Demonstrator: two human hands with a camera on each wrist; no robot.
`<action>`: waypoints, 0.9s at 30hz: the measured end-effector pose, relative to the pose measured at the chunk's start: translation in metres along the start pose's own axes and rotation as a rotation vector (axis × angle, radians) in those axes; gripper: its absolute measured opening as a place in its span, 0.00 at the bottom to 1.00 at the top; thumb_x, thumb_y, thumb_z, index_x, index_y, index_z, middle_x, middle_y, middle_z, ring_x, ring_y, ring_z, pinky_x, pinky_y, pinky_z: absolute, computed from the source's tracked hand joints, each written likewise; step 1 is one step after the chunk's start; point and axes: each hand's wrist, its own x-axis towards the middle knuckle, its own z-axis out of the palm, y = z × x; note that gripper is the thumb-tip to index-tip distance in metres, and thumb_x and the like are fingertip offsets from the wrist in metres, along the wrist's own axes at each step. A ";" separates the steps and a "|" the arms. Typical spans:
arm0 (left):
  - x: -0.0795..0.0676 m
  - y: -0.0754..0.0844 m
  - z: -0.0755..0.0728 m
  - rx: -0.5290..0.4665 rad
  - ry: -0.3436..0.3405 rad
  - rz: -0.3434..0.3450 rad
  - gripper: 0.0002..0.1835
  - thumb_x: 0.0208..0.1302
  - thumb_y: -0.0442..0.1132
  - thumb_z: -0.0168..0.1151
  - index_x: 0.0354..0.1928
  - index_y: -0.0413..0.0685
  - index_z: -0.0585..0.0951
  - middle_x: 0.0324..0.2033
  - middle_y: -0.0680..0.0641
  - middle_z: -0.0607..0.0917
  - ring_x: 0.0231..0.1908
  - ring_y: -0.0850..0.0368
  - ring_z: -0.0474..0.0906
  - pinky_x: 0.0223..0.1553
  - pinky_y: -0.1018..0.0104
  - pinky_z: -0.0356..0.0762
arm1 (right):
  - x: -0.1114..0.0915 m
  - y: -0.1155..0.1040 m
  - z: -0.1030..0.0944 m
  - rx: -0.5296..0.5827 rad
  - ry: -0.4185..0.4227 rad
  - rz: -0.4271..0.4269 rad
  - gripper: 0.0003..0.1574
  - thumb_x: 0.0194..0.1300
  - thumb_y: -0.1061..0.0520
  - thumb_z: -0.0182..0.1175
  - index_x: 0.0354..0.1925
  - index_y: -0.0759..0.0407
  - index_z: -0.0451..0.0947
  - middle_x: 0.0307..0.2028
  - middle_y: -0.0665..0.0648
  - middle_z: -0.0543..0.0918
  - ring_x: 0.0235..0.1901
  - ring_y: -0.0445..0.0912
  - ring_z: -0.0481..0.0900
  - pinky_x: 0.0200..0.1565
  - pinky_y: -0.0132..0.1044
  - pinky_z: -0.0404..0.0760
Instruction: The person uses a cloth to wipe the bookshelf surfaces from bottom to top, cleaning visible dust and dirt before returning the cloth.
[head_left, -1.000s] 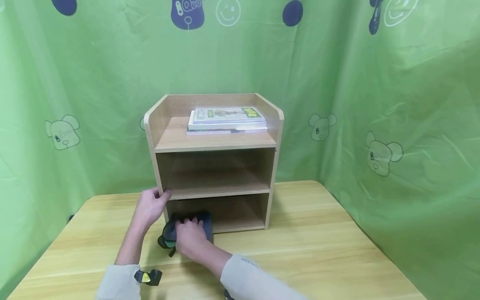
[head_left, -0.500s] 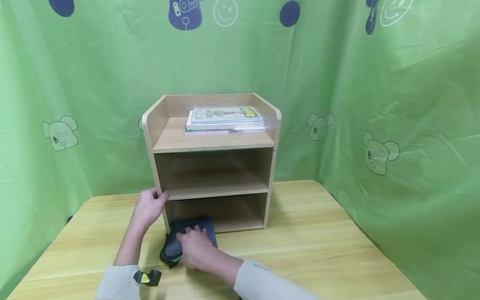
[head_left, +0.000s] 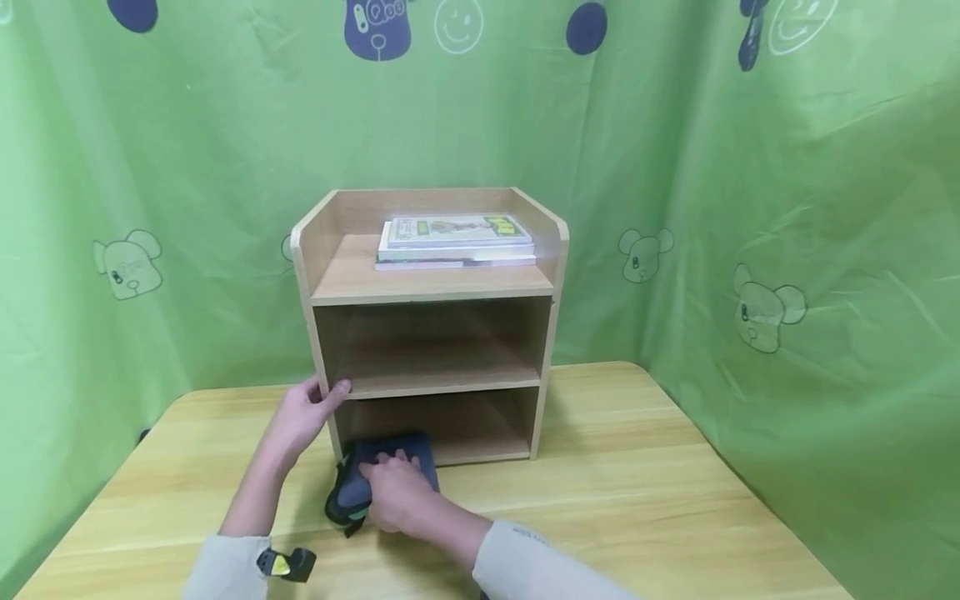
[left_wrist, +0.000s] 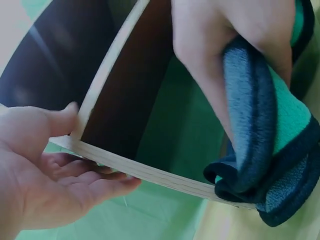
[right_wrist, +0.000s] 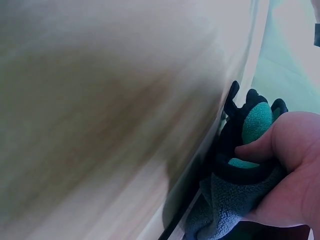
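Observation:
A light wooden shelf unit stands on the table. My left hand grips the edge of its left side panel, thumb inside at the middle board and fingers along the outer face. At the lower compartment's left front, my right hand holds a folded towel, dark blue-grey with green parts and black edging. In the left wrist view the towel hangs bunched beside the panel's edge. The right wrist view has my thumb bent over the towel; the other fingers are hidden there.
Several thin books lie stacked on the shelf's top board. The wooden table extends to both sides and in front. Green patterned curtains hang behind and at the sides.
My right hand and the towel have come out of the lower compartment's left part, toward me and slightly right; more of the towel shows. My left hand has stayed on the side panel.

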 end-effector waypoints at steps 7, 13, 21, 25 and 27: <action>-0.003 -0.007 0.001 0.061 -0.067 0.001 0.29 0.58 0.35 0.64 0.62 0.36 0.69 0.58 0.32 0.74 0.62 0.36 0.66 0.59 0.44 0.66 | -0.003 -0.001 0.001 0.018 0.004 0.000 0.49 0.44 0.61 0.67 0.65 0.38 0.68 0.64 0.53 0.70 0.64 0.60 0.64 0.63 0.55 0.63; -0.002 -0.018 0.005 0.102 -0.046 0.002 0.26 0.58 0.32 0.61 0.60 0.37 0.72 0.56 0.31 0.75 0.59 0.35 0.69 0.56 0.45 0.70 | -0.004 -0.001 0.001 0.014 -0.001 -0.001 0.48 0.45 0.61 0.67 0.65 0.38 0.67 0.64 0.53 0.70 0.65 0.60 0.64 0.63 0.54 0.64; 0.001 -0.022 0.007 0.130 -0.038 0.009 0.22 0.54 0.29 0.59 0.53 0.32 0.76 0.41 0.36 0.83 0.41 0.47 0.78 0.40 0.57 0.76 | -0.004 0.001 0.002 -0.004 0.016 -0.014 0.47 0.46 0.59 0.67 0.65 0.38 0.68 0.64 0.53 0.71 0.64 0.60 0.65 0.62 0.54 0.65; 0.003 -0.023 0.006 0.158 -0.039 0.021 0.19 0.52 0.29 0.59 0.49 0.32 0.77 0.37 0.39 0.84 0.37 0.50 0.78 0.35 0.61 0.75 | -0.005 0.001 0.002 -0.009 0.024 -0.020 0.47 0.45 0.59 0.68 0.65 0.38 0.68 0.64 0.53 0.71 0.64 0.60 0.66 0.62 0.54 0.65; 0.003 -0.023 0.006 0.164 -0.041 0.019 0.19 0.52 0.30 0.59 0.48 0.32 0.77 0.36 0.39 0.84 0.36 0.50 0.78 0.34 0.61 0.75 | -0.004 0.001 0.002 -0.013 0.024 -0.019 0.48 0.45 0.58 0.68 0.65 0.38 0.68 0.64 0.53 0.71 0.64 0.60 0.66 0.62 0.54 0.65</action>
